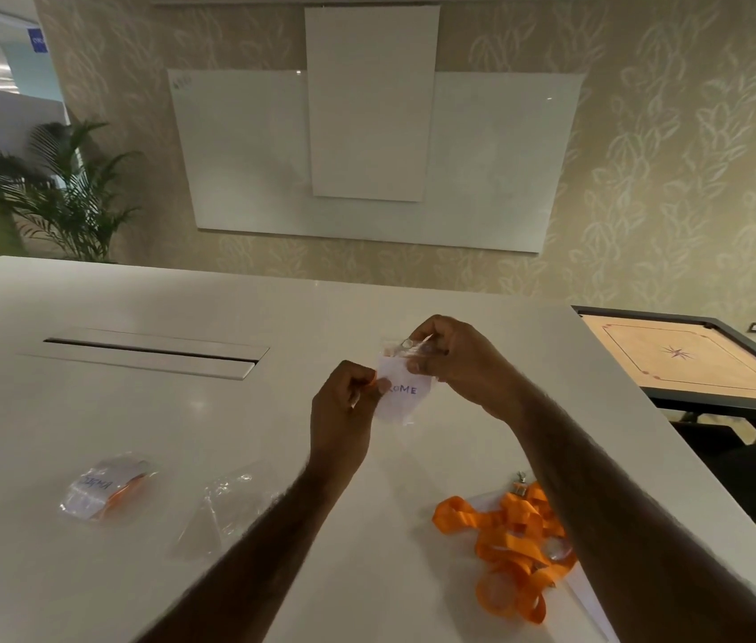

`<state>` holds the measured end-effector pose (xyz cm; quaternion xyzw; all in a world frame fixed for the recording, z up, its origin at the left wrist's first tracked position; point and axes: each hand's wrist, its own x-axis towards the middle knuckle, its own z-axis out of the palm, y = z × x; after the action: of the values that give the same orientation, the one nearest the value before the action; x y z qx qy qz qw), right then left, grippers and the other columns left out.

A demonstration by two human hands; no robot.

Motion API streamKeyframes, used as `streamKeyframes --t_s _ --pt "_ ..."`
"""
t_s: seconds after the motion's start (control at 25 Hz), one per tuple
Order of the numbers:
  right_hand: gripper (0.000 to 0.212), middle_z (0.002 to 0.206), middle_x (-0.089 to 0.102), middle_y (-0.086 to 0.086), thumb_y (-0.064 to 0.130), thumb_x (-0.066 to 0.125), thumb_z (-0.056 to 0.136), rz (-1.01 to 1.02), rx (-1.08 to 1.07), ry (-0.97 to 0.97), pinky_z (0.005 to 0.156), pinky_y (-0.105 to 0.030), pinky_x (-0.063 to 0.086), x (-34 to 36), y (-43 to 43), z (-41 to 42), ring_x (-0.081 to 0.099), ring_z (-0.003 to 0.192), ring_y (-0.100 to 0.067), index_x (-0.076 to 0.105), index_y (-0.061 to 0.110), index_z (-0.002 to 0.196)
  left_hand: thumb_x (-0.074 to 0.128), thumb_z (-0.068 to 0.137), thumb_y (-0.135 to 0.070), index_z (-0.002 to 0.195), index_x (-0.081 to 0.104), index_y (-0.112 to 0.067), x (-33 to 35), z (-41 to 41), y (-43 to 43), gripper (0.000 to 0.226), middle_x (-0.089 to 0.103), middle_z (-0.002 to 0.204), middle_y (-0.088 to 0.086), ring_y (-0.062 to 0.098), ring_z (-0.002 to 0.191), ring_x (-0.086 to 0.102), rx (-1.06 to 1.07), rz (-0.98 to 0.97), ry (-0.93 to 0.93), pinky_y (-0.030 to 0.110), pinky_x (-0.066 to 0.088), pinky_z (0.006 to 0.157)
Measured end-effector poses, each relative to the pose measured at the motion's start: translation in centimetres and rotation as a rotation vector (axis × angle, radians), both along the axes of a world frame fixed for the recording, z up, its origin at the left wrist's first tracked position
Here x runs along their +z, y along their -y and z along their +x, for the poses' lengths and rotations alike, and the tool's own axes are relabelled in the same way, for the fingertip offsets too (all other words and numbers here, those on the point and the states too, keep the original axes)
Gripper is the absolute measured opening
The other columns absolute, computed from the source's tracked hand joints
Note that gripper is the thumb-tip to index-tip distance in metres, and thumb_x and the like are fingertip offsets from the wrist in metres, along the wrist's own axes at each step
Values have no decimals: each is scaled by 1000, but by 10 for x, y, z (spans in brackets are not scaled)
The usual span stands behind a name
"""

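Both hands hold a clear plastic badge sleeve [404,394] above the white table [181,420]; a white card inside reads "ROME". My left hand [343,406] pinches the sleeve's left edge, with a bit of orange at its fingertips. My right hand [455,359] pinches the sleeve's top edge near its slot. A pile of orange lanyards [510,545] with metal clips lies at the near right, partly under my right forearm.
A finished badge [102,491] with a written card and orange strap lies at the near left. Empty clear sleeves [223,508] lie beside it. A cable slot [153,352] is set into the table. A carrom board [691,359] stands to the right.
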<state>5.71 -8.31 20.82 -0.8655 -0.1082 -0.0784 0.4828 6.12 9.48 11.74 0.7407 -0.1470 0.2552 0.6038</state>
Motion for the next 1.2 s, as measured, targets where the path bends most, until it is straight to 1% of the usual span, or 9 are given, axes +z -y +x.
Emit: streamKeyframes --t_s 0.12,0.2,0.32,0.4,0.52,0.76,0.92,1.04,1.2 --pt "15 91 72 -8 7 77 81 17 -37 35 69 -31 53 -5 1 -1 67 79 -20 65 9 91 73 91 -28 91 67 -25 4 2 -3 7 72 88 -13 4 83 67 -143 -61 -174 13 50 67" --pt "10 88 73 -8 9 77 82 -58 -1 22 67 -24 49 -7 2 -2 64 74 -10 70 6 88 61 98 -39 99 70 -24 9 -1 -3 18 73 88 -9 11 83 67 -230 -101 -240 23 53 69" --pt "6 85 72 1 16 75 86 -167 53 -2 67 -16 47 -7 -2 -4 61 75 -3 75 10 89 52 104 -32 103 75 -12 16 -4 -1 31 73 92 10 24 83 65 -309 -229 -306 39 52 73" --pt "10 86 68 11 18 68 93 -203 52 68 68 -11 45 -5 -4 -7 61 81 0 77 13 94 56 103 -25 95 76 -12 19 -5 1 26 73 89 11 26 83 64 -254 -268 -329 44 51 76" --pt "9 85 67 11 14 70 89 -151 -51 228 70 -9 44 -6 -6 -9 59 80 2 74 21 93 61 100 -26 86 78 -19 22 -5 1 23 75 84 4 22 78 63 -160 -328 -357 39 49 71" --pt "19 81 69 10 14 80 79 -261 38 107 65 -13 48 -4 -7 -9 63 75 -3 72 28 90 61 100 -30 86 79 -22 23 -11 8 24 76 85 0 18 76 66 -93 -325 -315 37 52 67" --pt "9 78 72 8 15 79 82 -231 17 71 68 -20 50 -7 -5 -8 64 72 -4 73 20 78 63 98 -27 82 77 -22 27 -10 7 22 75 80 -2 13 71 67 -118 -255 -316 37 53 65" --pt "9 85 75 3 16 70 90 -302 14 71 76 -30 54 -10 -3 -8 67 82 -13 78 12 87 64 97 -26 83 76 -19 28 -9 6 20 75 81 -2 14 73 68 -130 -227 -328 33 53 66" --pt "20 79 69 10 10 71 86 -219 -38 170 65 -9 45 -8 -8 -12 61 75 1 71 30 88 65 97 -20 95 79 -17 29 -11 7 14 78 94 1 16 86 71 -205 -358 -344 25 56 69"
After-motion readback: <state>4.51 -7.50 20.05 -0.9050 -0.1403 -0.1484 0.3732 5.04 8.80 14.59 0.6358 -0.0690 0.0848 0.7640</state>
